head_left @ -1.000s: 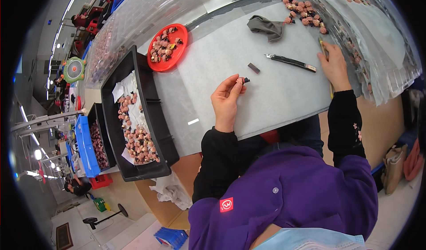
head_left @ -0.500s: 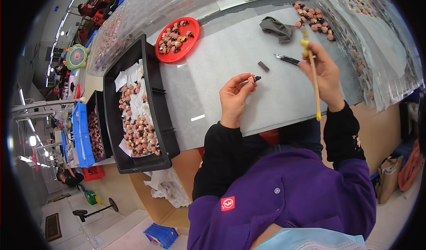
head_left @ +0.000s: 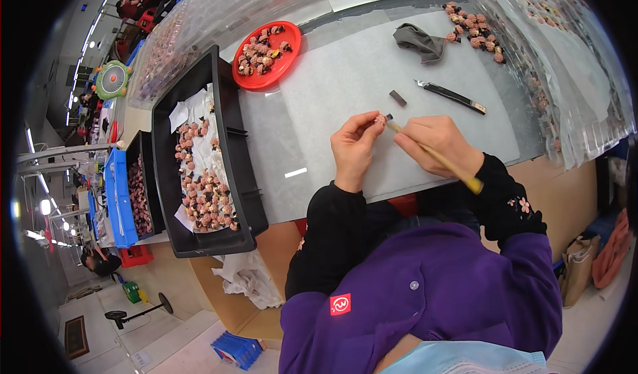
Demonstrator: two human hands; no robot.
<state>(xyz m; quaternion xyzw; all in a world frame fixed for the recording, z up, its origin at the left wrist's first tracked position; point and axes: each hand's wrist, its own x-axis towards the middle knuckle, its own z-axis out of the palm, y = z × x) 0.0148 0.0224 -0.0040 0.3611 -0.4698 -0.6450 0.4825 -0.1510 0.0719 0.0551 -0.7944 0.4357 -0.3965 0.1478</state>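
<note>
The left hand (head_left: 353, 149) has its thumb and fingertips closed in a pinch on a small pink knobbly piece (head_left: 379, 120) with a dark end, held just above the white sheet (head_left: 339, 72) on the table. The right hand (head_left: 438, 145) is curled around a yellowish stick (head_left: 446, 163), its tip at the dark end of the piece; whether they touch, I cannot tell.

Beyond the hands lie a short dark bar (head_left: 398, 97) and a black cutter (head_left: 452, 97), whose handle has a pale patch too small to make out. Farther off is a crumpled grey cloth (head_left: 420, 44), near a cluster of similar pink pieces (head_left: 477, 30). To the left, a red plate (head_left: 290, 58) and a black tray (head_left: 229, 108) hold more of them.

The purple top (head_left: 432, 274) bears a square red label (head_left: 340, 304) with a rounded white mark; a pink flower (head_left: 524, 204) decorates the right black sleeve (head_left: 508, 194).
</note>
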